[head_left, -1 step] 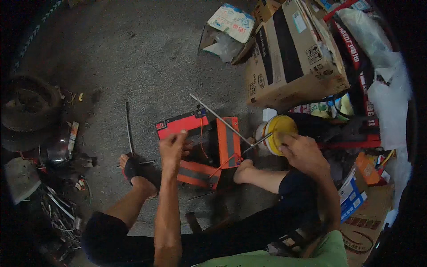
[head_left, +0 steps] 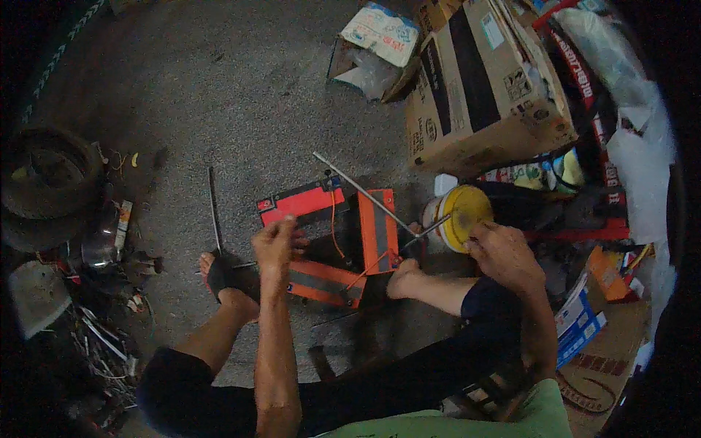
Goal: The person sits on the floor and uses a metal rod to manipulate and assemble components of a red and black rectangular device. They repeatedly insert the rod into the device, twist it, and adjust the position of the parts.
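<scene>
My left hand hovers over the near left corner of a red-topped battery, its fingers curled and pinched. Anything held there is too small to make out. An orange battery with grey stripes stands to the right of the red one; a similar orange battery lies nearer to me. A thin orange wire crosses the gap between them. At the right, my right hand is closed beside a white tub with a yellow round top; its fingertips are partly hidden.
Metal rods cross over the batteries and reach the tub. Another thin rod lies near my left foot. A large cardboard box stands far right. Old tyres and tangled scrap are at the left.
My left hand has shifted slightly left, away from the batteries' middle. The right hand stays beside the tub, and the whole view has moved a little.
</scene>
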A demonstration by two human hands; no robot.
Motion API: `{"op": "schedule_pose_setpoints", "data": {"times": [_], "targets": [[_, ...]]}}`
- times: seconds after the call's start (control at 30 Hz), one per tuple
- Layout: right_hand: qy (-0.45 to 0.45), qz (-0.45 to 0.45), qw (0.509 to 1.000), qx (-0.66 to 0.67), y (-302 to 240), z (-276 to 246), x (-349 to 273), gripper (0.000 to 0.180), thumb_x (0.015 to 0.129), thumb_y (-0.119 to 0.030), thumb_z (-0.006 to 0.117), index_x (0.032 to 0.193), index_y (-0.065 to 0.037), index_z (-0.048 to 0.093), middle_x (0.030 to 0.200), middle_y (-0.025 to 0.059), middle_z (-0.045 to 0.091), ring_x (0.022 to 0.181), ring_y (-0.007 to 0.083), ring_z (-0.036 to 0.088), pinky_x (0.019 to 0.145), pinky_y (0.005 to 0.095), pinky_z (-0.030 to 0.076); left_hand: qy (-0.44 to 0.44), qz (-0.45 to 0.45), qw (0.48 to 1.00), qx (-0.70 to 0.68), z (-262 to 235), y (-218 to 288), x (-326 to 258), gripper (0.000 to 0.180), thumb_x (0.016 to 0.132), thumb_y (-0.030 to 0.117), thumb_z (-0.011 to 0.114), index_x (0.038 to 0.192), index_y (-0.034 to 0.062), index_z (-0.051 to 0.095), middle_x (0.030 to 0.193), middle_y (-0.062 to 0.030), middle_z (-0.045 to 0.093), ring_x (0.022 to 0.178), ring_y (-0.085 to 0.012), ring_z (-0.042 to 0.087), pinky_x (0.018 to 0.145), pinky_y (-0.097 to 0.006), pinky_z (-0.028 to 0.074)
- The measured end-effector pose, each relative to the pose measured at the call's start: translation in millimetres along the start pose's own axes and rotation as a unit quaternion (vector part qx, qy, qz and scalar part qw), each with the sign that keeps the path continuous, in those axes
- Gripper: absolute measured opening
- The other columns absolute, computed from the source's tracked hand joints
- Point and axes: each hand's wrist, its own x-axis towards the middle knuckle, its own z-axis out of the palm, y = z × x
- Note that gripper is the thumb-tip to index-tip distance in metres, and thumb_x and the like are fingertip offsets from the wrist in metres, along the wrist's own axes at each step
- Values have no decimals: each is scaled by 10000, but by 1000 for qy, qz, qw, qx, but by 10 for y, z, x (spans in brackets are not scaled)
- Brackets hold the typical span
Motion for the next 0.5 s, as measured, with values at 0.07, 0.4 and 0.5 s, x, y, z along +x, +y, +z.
{"op": "schedule_pose_setpoints", "data": {"times": [0.07,0.4,0.5], "targets": [[15,31,999,0,-3,-54,-213,236,905,-249,624,954,-19,641,884,199,660,851,386,652,732,479,508,48,3,997,-54,-288,-207,198,293,908,293,672,869,3,668,707,-82,663,573,-150,628,473,-253,453],[16,-37,998,55,-281,-127,62,227,880,-206,670,988,-11,625,927,177,652,841,382,656,718,474,515,0,146,989,10,-1255,-1796,815,115,882,77,633,935,-22,657,882,-81,686,687,-152,628,549,-298,496],[-15,-3,998,58,-270,-220,53,234,865,-192,681,999,-10,620,921,168,645,833,371,656,709,461,520,-60,113,992,12,-884,-1786,941,174,853,26,649,1011,-49,654,940,-98,692,789,-186,651,666,-325,535]]}}
